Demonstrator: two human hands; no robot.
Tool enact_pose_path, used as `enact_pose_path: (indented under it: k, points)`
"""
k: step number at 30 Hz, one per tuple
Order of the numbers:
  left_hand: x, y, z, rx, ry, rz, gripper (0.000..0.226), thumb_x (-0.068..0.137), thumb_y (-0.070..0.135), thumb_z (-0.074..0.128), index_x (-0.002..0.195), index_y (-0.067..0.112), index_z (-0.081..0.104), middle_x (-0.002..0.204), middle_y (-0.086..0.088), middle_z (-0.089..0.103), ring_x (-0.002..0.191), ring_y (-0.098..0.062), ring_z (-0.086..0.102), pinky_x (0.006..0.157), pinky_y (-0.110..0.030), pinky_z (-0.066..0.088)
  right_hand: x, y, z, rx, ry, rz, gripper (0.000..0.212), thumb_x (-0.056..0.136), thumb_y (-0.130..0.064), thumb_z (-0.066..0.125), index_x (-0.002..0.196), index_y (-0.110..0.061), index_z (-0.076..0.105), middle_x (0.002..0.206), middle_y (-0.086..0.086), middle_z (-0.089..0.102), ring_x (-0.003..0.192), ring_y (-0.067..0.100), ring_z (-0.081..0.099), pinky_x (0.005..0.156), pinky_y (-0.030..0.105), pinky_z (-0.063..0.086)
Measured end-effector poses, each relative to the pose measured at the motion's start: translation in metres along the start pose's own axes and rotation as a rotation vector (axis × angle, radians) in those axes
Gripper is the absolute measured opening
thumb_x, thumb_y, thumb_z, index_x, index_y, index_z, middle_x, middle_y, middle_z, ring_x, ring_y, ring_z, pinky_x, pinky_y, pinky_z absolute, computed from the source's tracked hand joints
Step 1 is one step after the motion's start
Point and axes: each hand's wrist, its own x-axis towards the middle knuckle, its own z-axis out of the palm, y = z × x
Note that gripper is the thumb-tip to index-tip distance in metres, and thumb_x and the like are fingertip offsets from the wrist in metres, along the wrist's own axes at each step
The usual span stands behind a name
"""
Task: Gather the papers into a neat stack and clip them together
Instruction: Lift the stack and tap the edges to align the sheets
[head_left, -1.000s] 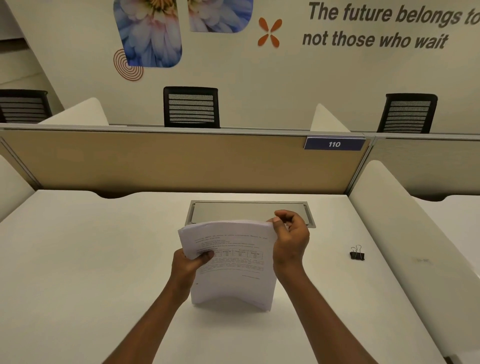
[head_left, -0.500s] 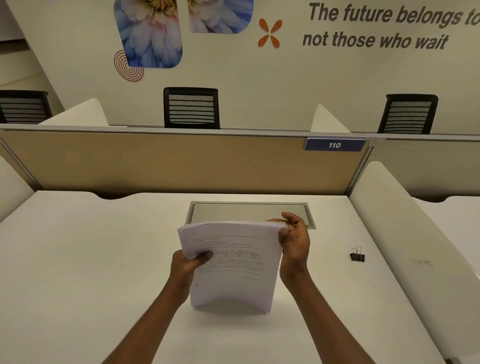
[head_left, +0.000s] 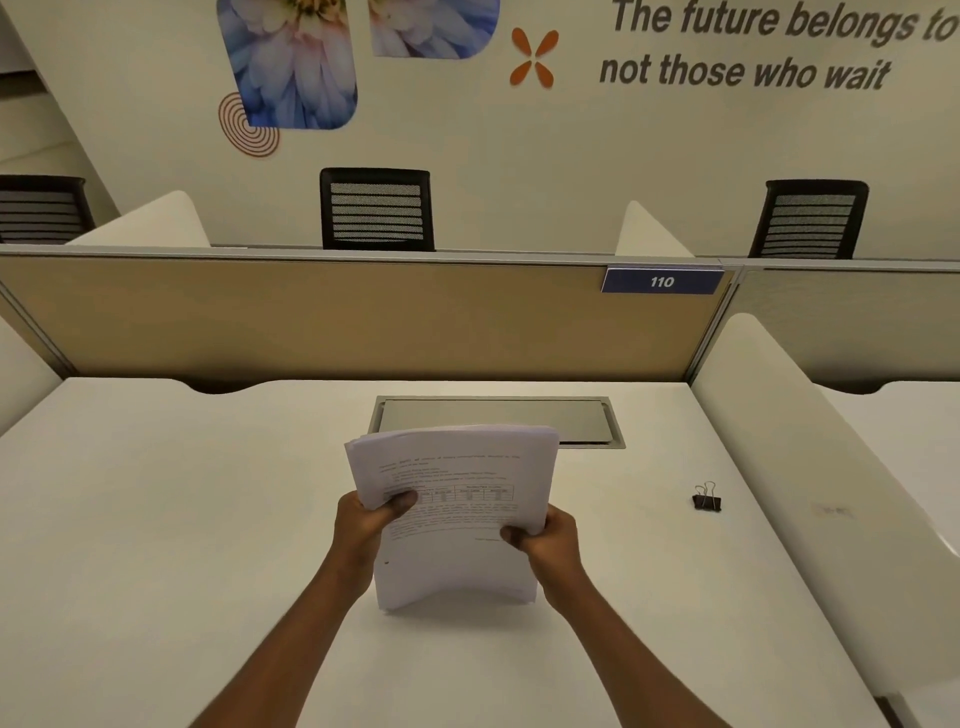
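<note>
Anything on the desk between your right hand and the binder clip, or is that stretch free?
Head view: nothing lies between the right hand, gripping the paper stack, and the binder clip. Only bare white desk there.

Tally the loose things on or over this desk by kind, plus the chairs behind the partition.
Paper stack: 1
Binder clip: 1
Black mesh chairs: 3
Total: 5

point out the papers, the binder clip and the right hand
papers (head_left: 457, 519), head view, middle of the printed top sheet
binder clip (head_left: 706, 502), head view, its black body
right hand (head_left: 550, 540), head view, back of the hand
</note>
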Motion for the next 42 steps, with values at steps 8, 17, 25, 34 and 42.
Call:
enact_pose_path:
  k: [8,17,25,34,42]
  points:
    - [0.0,0.003,-0.001,0.048,0.092,0.002,0.034,0.061,0.028,0.083,0.091,0.014,0.074,0.087,-0.004,0.077,0.085,-0.032,0.071,0.069,-0.039,0.058,-0.002,-0.005,0.007,-0.146,0.108,-0.044,0.029,0.072,0.009,0.073,0.076,-0.019,0.068,0.08,-0.003,0.072,0.077,0.016,0.069,0.059,0.014,0.054]
    - [0.014,0.07,-0.054,0.383,0.062,0.294,0.062,0.068,0.0,0.083,0.11,0.036,0.054,0.08,-0.004,0.068,0.073,-0.014,0.067,0.068,-0.021,0.057,0.001,-0.045,-0.012,-0.656,0.153,-0.303,0.007,0.076,-0.009,0.071,0.071,-0.005,0.068,0.062,0.004,0.063,0.061,0.025,0.056,0.056,0.028,0.037]
    - [0.003,0.094,-0.03,0.935,-0.357,0.499,0.041,0.059,0.04,0.08,0.098,0.035,0.07,0.09,0.016,0.072,0.085,-0.006,0.067,0.075,-0.029,0.055,-0.014,-0.092,-0.01,-1.137,0.024,-0.478,0.017,0.089,-0.025,0.059,0.097,-0.015,0.071,0.092,0.006,0.074,0.076,0.023,0.06,0.067,0.023,0.033]
    - [-0.02,0.032,-0.003,0.506,-0.261,0.367,0.036,0.06,0.054,0.075,0.095,0.056,0.066,0.092,0.019,0.072,0.084,-0.009,0.068,0.064,-0.021,0.057,-0.006,-0.102,-0.012,-1.238,-0.039,-0.317,0.015,0.084,-0.024,0.069,0.096,-0.016,0.071,0.092,0.007,0.071,0.07,0.019,0.053,0.065,0.026,0.041]
    - [-0.004,-0.004,0.021,0.463,0.095,0.121,0.015,0.067,0.019,0.082,0.067,0.025,0.068,0.059,0.011,0.069,0.064,-0.022,0.06,0.062,-0.031,0.051,0.006,-0.105,-0.01,-1.316,-0.082,-0.306,0.011,0.084,-0.019,0.066,0.094,-0.015,0.067,0.089,0.006,0.067,0.069,0.022,0.049,0.063,0.028,0.037]
